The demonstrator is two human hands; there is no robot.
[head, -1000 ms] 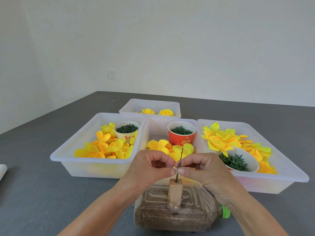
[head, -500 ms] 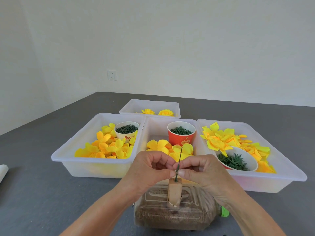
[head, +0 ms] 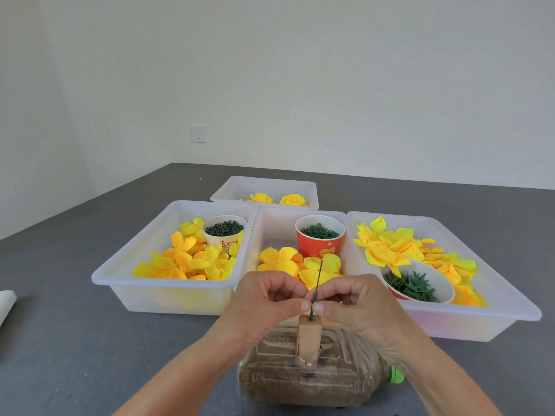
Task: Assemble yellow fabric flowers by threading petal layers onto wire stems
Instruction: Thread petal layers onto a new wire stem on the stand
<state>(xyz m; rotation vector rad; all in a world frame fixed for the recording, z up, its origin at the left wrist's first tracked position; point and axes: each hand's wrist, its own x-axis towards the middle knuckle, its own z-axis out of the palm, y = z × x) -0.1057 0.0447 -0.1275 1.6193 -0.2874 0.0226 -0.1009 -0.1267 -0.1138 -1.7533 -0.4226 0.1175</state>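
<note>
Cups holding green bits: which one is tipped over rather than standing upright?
The white-lined cup in the right-hand bin, tilted toward the camera with spiky green leaf pieces showing. The red cup and the white printed cup both stand upright.

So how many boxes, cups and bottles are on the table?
Boxes: 4, left, middle, right, back
Cups: 3, white, red, tipped one
Bottles: 1
Total: 8
</note>
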